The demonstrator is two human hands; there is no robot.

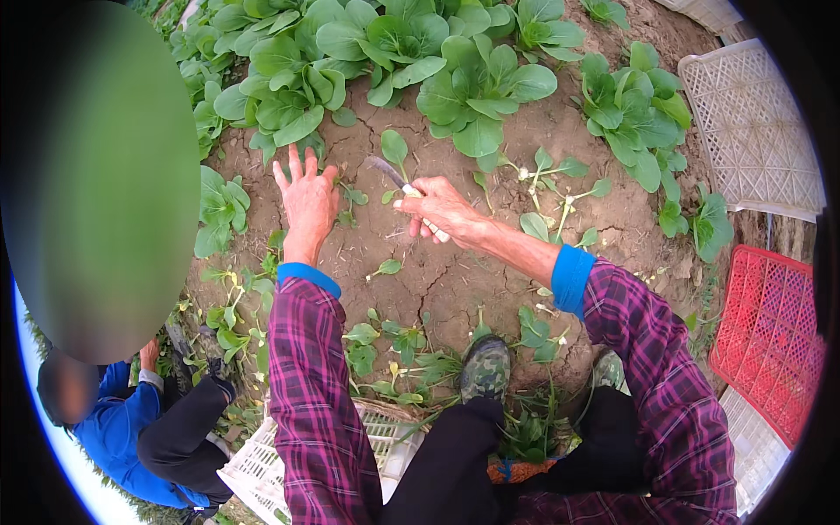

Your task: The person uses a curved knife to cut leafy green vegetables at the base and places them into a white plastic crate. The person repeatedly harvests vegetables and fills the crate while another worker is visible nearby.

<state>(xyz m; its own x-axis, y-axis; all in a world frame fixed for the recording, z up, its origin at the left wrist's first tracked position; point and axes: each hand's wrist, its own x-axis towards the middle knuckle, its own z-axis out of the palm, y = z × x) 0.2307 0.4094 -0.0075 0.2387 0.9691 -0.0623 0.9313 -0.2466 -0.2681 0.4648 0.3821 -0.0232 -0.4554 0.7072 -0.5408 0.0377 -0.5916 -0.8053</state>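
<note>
My left hand [310,200] reaches over the cracked soil with its fingers spread, the fingertips at the lower leaves of a leafy green plant [282,85]. It holds nothing that I can see. In my right hand [436,209] is a small curved knife [387,172], gripped by its light handle, with the dark blade towards the upper left. Between the hands and just above the blade stands a single small green leaf [394,147]. Another full leafy plant [482,88] grows above my right hand. Cut leaves and stalks [567,200] lie on the soil to its right.
A white plastic crate [755,125] and a red crate [764,335] stand at the right. Another white crate [259,469] is beside my left leg. My camouflage shoe [485,369] rests among loose leaves. At the lower left, a person in a blue jacket [118,426] sits or crouches.
</note>
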